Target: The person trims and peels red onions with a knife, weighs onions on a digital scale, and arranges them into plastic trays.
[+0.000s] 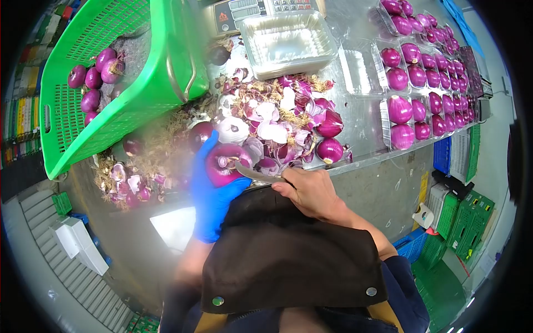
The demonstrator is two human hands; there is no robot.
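My left hand [214,191], in a blue glove, is closed around a large red onion [225,172], its cut end facing up. My bare right hand [311,191] grips a knife [255,174] with a curved blade, whose tip lies at the onion's top. The knife's handle is hidden in my fist. Just beyond both hands lies a heap of onion skins [272,114] and root trimmings. Two peeled-looking red onions [330,150] rest at the heap's right edge.
A tilted green crate [158,66] with several onions stands at the left. Stacked clear plastic trays [288,41] sit before a scale [244,12]. Rows of onion-filled trays [401,123] line the right side. More skins [130,186] lie at the table's left end.
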